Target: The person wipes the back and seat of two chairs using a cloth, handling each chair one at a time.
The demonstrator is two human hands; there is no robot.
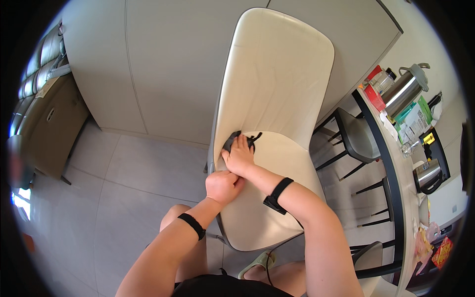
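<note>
A cream padded chair (282, 81) stands before me, its backrest away from me and its seat nearer. A small crumpled dark pouch or cloth (232, 141) with black cords lies where the seat meets the backrest. My right hand (240, 156) rests over it, fingers extended and pressed on the dark item; whether it grips it is hidden. My left hand (224, 186) is closed in a fist on the left side of the seat, against the right wrist. What may be inside the fist cannot be seen. Both forearms wear black straps.
Behind the chair rise grey cabinet panels (174, 67). To the right, a long table (399, 185) bears a steel vacuum jug (404, 89), a kettle (426, 174) and packets. Grey chairs (356, 135) stand beside it. A brown leather sofa (59, 118) is at the left.
</note>
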